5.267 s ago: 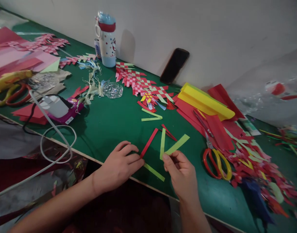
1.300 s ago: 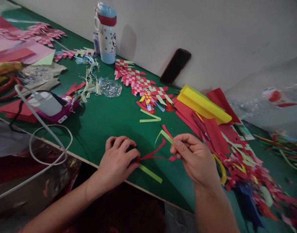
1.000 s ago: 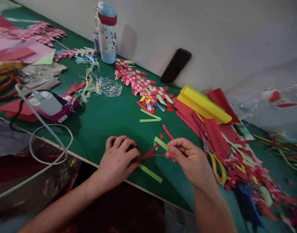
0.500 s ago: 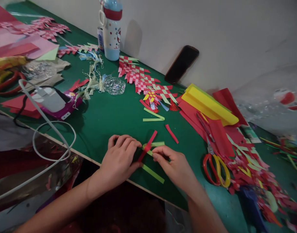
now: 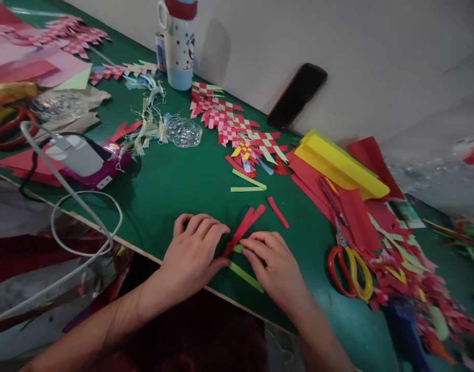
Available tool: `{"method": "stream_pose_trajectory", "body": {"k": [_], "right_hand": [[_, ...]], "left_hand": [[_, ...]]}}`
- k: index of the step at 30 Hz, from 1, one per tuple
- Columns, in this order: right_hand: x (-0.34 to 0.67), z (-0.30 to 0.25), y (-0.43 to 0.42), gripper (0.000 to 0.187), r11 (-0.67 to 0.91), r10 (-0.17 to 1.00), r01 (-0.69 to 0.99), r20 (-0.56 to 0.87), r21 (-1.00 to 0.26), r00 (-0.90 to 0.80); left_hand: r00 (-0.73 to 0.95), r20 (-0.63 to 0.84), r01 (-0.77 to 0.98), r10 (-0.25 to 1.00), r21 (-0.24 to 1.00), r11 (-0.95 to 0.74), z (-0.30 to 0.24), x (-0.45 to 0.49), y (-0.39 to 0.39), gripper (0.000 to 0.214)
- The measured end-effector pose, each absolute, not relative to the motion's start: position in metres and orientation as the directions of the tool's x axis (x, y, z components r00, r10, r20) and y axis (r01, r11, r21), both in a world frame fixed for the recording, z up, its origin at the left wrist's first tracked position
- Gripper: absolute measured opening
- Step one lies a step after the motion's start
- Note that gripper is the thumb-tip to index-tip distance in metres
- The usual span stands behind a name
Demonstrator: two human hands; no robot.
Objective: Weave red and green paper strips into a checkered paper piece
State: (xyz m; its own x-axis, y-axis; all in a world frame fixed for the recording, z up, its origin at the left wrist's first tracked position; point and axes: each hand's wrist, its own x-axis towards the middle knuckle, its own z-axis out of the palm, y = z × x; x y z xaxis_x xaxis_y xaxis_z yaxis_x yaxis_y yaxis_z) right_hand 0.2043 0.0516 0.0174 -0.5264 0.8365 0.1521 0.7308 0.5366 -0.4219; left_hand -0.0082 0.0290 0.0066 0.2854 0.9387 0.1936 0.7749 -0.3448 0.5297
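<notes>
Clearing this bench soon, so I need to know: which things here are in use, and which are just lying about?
In use: left hand and right hand on red paper strips over a green strip.

Lying about: loose green strip, loose red strip, scissors, water bottle, phone.

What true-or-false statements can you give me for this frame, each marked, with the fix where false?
1. The left hand lies beside the lower end of the red paper strips. True.
2. The right hand grips scissors. False: the scissors lie on the table to its right.
3. A phone leans against the wall. True.
4. The polka-dot bottle lies on its side. False: the polka-dot bottle stands upright.
</notes>
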Motion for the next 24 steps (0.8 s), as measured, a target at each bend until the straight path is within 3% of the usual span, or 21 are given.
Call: {"method": "stream_pose_trajectory", "body": {"k": [12,19,24], "right_hand": [[0.200,0.018,0.033,0.025,0.609,0.789,0.722,0.157,-0.329,-0.594],[0.200,0.021,0.028,0.022,0.570,0.817,0.753,0.129,-0.327,-0.562],[0.204,0.021,0.023,0.022,0.563,0.826,0.773,0.163,-0.294,-0.540]], "left_hand": [[0.307,0.203,0.776,0.930,0.513,-0.368,0.004,-0.009,0.030,0.038],[0.340,0.231,0.775,0.912,0.480,-0.411,0.003,-0.011,0.028,0.013],[0.327,0.237,0.778,0.915,0.482,-0.403,0.004,-0.011,0.028,0.018]]}}
